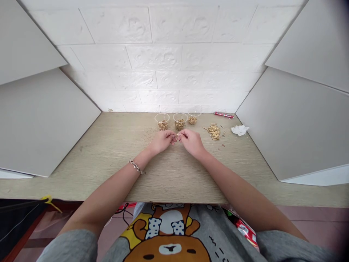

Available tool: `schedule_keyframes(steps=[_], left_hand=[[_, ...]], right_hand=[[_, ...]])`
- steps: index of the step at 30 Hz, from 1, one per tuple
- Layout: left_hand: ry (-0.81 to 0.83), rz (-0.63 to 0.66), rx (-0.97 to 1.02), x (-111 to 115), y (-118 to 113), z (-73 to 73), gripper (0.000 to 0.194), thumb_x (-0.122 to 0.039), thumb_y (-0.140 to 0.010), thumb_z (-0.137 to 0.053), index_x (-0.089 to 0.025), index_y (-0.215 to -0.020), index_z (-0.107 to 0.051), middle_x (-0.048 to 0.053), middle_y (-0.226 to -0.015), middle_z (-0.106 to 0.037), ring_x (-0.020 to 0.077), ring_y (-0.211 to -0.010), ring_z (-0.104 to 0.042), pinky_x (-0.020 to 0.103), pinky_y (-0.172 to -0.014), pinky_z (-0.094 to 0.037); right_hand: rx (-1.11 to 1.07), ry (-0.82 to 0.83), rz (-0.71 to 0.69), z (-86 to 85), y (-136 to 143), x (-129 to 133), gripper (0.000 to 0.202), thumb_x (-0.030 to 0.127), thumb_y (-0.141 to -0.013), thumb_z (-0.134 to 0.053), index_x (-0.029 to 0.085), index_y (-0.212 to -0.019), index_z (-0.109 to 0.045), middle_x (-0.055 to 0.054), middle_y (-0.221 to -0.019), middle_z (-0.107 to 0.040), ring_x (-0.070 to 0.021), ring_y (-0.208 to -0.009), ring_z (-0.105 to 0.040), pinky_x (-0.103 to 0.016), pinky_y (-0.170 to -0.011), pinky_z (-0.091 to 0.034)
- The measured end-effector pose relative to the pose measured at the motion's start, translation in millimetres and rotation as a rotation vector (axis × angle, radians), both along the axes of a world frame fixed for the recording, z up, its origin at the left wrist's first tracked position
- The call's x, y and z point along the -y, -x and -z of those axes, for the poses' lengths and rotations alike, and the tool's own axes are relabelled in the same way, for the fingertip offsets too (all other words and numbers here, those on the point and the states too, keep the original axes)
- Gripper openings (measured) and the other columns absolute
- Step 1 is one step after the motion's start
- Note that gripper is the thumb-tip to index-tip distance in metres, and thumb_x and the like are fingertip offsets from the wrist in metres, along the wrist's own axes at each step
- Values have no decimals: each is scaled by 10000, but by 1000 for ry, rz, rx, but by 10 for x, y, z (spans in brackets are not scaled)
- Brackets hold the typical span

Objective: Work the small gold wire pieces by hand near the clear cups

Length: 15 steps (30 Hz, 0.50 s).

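Observation:
My left hand (163, 141) and my right hand (191, 140) meet over the middle of the table, fingertips pinched close together. Between them shows a small gold-coloured metal piece (176, 135), too small to make out fully; both hands seem to grip it. Just beyond my fingers stand clear plastic cups with small gold pieces inside: a left cup (163, 123), a middle cup (180, 123) and a right cup (192, 119). To the right of my right hand lies a pile of thin gold-coloured pins (214, 131).
A red pen-like tube (224, 115) lies by the back wall. Crumpled white plastic (239, 130) sits near the right panel (300, 123). Tiny bits are scattered left of the cups. A grey panel (46, 123) bounds the left side, and a white brick-patterned wall (163, 58) the back.

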<state>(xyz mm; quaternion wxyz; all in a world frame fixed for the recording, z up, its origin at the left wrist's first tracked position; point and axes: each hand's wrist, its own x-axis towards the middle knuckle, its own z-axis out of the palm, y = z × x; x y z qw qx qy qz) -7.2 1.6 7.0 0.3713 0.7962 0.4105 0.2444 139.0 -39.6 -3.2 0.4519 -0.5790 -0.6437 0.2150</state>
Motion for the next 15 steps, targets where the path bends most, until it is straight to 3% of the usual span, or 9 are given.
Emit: schedule_keyframes(steps=[3, 6, 15], left_hand=[[-59, -1, -57, 33, 0, -36, 236, -247, -781, -387, -152, -714, -592, -4, -678, -631, 95, -583, -577, 225, -641, -454], [-93, 13, -84, 49, 4, -57, 232, -227, -779, -385, -163, -733, -603, -13, -670, -631, 94, -585, -579, 220, -647, -450], [50, 48, 32, 38, -19, -66, 244, -245, -788, -387, -140, -746, -604, 6, -695, -630, 85, -575, -553, 208, -609, -446]], right_hand=[[155, -51, -20, -42, -33, 19, 165, 192, -741, -427, 175, -683, -581, 8, -634, -599, -107, -582, -511, -234, -580, -370], [176, -31, -63, -62, -62, 11, 158, 181, -738, -433, 175, -683, -581, 8, -638, -605, -105, -581, -515, -232, -579, -371], [-256, 154, -113, 24, -37, -65, 103, 202, -721, -463, 159, -722, -556, -15, -654, -620, -117, -587, -583, -252, -587, -469]])
